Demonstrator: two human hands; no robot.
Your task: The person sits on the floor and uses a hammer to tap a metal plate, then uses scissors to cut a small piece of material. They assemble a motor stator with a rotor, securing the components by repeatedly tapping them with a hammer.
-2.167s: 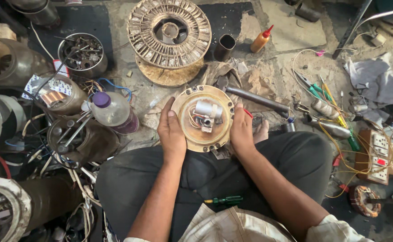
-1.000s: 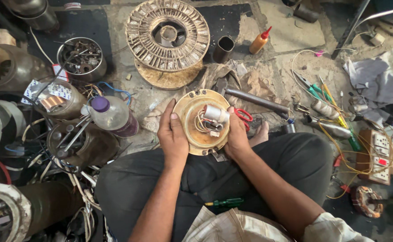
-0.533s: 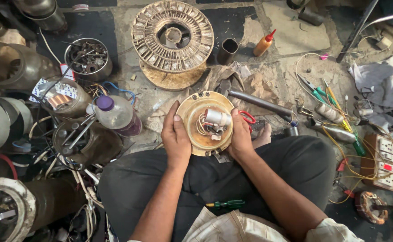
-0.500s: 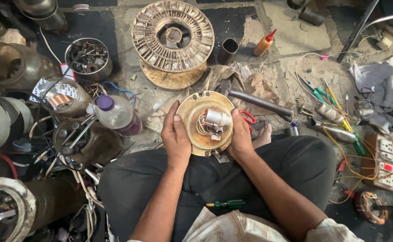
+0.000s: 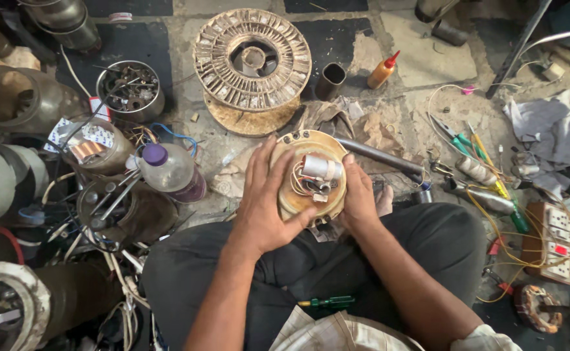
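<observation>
Both hands clasp a round, yellowed metal motor cover, held just above the person's lap. The left hand lies flat along its left rim with fingers spread and pressed on the disc's face; the right hand cups the right rim, fingers curled round the edge. Neither hand is clenched; both are grasping the disc by its sides. Between the two sets of fingertips sits a small white cylindrical capacitor with thin wires looped beside it.

The cover looks like stiff cast metal, probably fairly heavy for its size and dusty rather than slippery. The rim seems the sound place to take hold, as both hands do now; the capacitor and its wires look the fragile part and are best left untouched.

Beyond the fingertips stands a large ribbed stator core, with a dark metal tube and an orange squeeze bottle further right. Left of the left fingers stands a plastic bottle with a purple cap. A green screwdriver lies on the lap
</observation>
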